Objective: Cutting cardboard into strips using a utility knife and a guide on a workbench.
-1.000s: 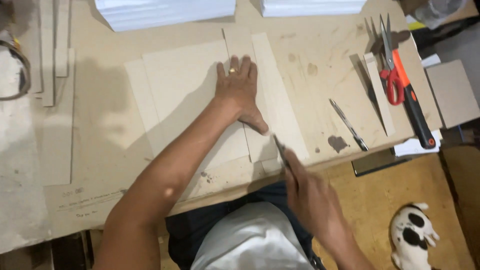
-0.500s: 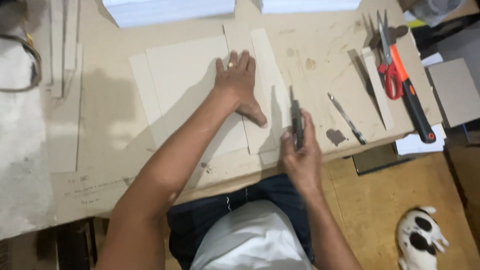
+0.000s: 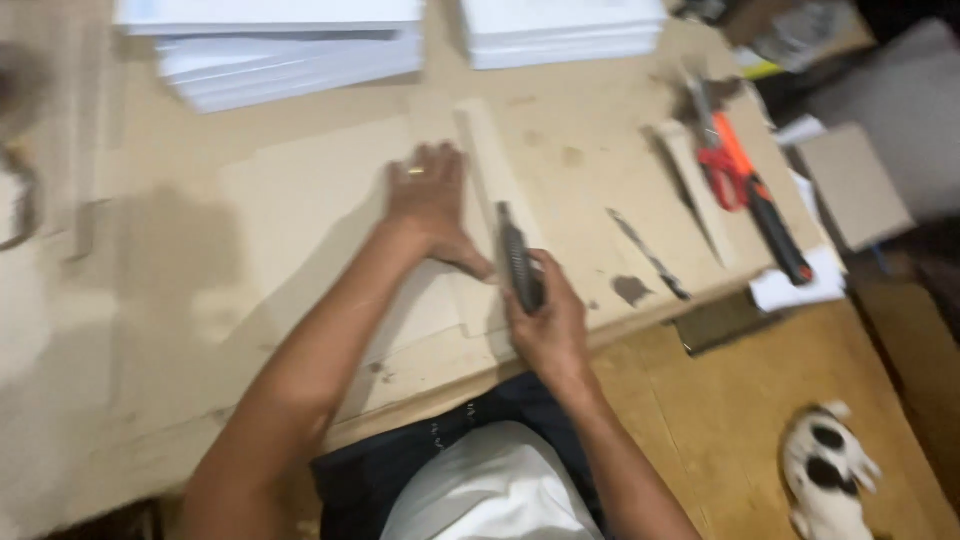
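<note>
On the desk (image 3: 600, 170), the left hand (image 3: 430, 205) lay flat with fingers spread, pressing the cardboard sheet (image 3: 300, 220). Just beside its thumb, the right hand (image 3: 548, 325) had its fingers clenched around a dark cutter (image 3: 518, 262) laid on the cardboard's narrow strip (image 3: 492, 150). With the blade so near that thumb, a slip could have nicked it or skewed the cut.

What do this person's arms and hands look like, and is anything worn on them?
Both arms are bare, with no sleeves and no gloves. The left hand wears a small ring on one finger. The right hand shows no ring or band, though the picture is blurred.
</note>
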